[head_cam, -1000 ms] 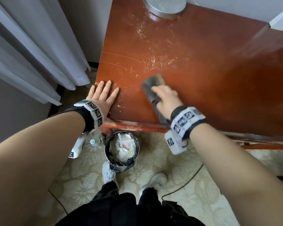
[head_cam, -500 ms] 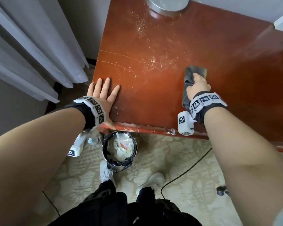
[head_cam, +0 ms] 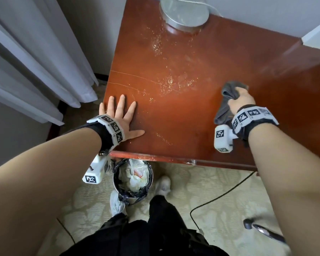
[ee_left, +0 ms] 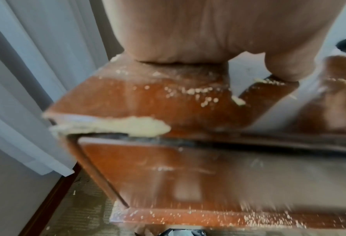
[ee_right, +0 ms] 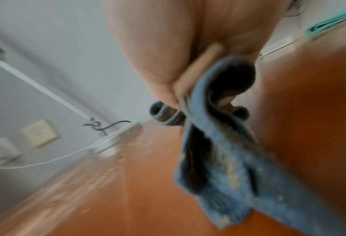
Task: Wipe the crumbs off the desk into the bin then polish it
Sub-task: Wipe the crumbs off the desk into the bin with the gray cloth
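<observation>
The reddish-brown desk (head_cam: pixel 220 67) carries pale crumbs (head_cam: pixel 174 84) in patches near its middle and below the lamp base. My left hand (head_cam: pixel 121 112) lies flat with spread fingers on the desk's front left corner. My right hand (head_cam: pixel 238 100) grips a bunched grey cloth (head_cam: pixel 224 104) over the desk's right part; the cloth (ee_right: pixel 218 151) hangs from the fingers with crumbs stuck to it. More crumbs (ee_left: pixel 190 91) sit by my left palm (ee_left: pixel 188 32) and along the desk edge. The bin (head_cam: pixel 132 179), lined with a black bag, stands on the floor below the front edge.
A round metal lamp base (head_cam: pixel 185 13) stands at the desk's back edge. White curtains (head_cam: pixel 35 61) hang at the left. A black cable (head_cam: pixel 220 196) runs over the patterned carpet, my shoes flank the bin, and a chair leg (head_cam: pixel 262 231) shows at lower right.
My right hand has carried the cloth from the desk's front middle to the right and bunched it up. The left hand has stayed flat on the corner.
</observation>
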Tool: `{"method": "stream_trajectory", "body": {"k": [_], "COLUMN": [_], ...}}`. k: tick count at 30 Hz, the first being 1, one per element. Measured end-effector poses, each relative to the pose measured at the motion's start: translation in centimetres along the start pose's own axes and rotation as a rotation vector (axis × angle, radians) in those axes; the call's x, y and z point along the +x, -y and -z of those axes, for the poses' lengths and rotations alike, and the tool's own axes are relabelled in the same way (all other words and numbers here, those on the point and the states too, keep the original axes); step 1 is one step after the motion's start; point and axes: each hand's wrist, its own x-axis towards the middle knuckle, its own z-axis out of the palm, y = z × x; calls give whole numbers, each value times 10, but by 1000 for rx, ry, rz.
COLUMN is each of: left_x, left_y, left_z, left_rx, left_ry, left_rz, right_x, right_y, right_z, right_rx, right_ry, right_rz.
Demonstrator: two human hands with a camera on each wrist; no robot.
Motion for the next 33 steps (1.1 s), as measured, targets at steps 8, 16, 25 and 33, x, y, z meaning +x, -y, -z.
{"method": "stream_trajectory", "body": {"k": [8, 16, 25, 33], "left_x": [9, 8, 5, -22], "left_y": [-4, -8, -8, 12], "left_z": [6, 8, 6, -25], "left_rx": [-110, -97, -112, 6], "left_ry": [39, 44, 25, -100], "left_rz": [64, 92, 98, -33], "right_x": [22, -14, 50, -112], "right_y": [59, 51, 63, 25], "right_z": [-39, -22, -41, -63], "right_rx": [-206, -192, -275, -436], "right_ry": [175, 687, 213, 853], "right_rz": [512, 947, 540, 1126]}}
